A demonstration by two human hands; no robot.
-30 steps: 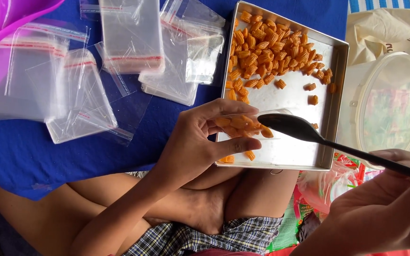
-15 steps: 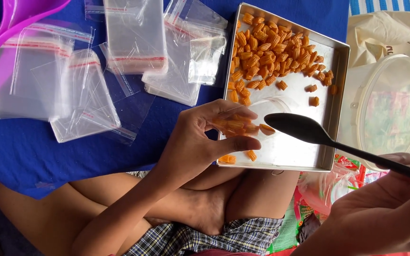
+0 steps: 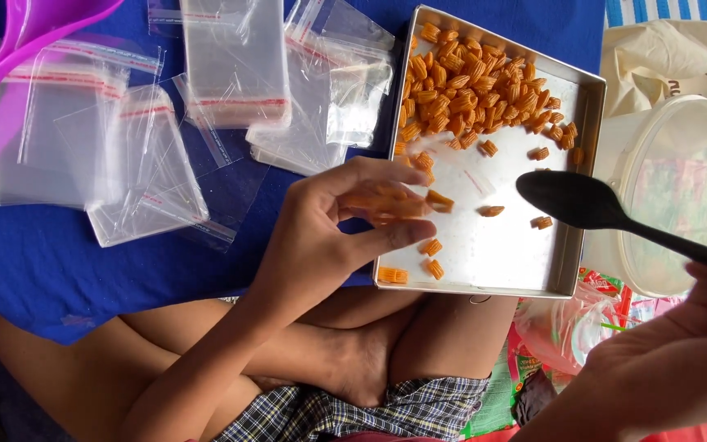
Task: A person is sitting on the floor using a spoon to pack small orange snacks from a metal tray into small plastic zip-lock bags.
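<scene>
My left hand [image 3: 329, 225] grips a small clear plastic bag [image 3: 403, 196] partly filled with orange ridged snack pieces, held over the near left corner of a square metal tray [image 3: 493, 262]. A heap of the same orange snacks [image 3: 472, 86] fills the tray's far part, with a few loose pieces nearer. My right hand [image 3: 673, 368] holds a black spoon [image 3: 574, 200] by its handle. The spoon's bowl hovers over the tray's right side, apart from the bag.
Stacks of empty clear bags with red strips [image 3: 124, 131] lie on the blue cloth [image 3: 42, 262] to the left. A purple scoop [image 3: 18, 37] sits at the top left. A clear plastic tub [image 3: 673, 188] stands right of the tray. My crossed legs are below.
The spoon has pulled away from the bag's mouth to the right. My left hand has tilted the bag and shifted slightly left; a few pieces now lie loose on the tray.
</scene>
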